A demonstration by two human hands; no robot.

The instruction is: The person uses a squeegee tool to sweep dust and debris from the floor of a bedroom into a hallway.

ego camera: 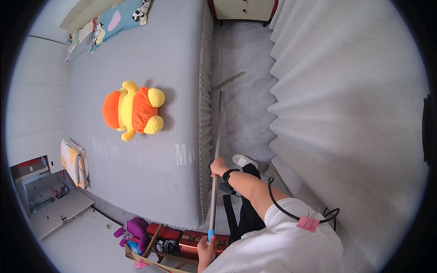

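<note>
A long metal pole (217,143) runs along the bed's side, with a thin, straight head (233,79) slanting across the floor at its far end. It looks like a floor squeegee or flat mop; which one I cannot tell. My right hand (218,166), with a black band on its wrist, is closed around the middle of the pole. Lower down, my left hand (206,252) grips the near end, by the blue sleeve (211,234). One tip of the head reaches the pleated bed skirt (205,102).
The bed (164,191) bounds the left, with a yellow and orange plush toy (133,111) on it. Long curtains (324,102) hang at right. A nightstand (244,10) closes the aisle's far end. Behind the bed's foot sit a red suitcase (191,244) and a purple plush toy (136,232).
</note>
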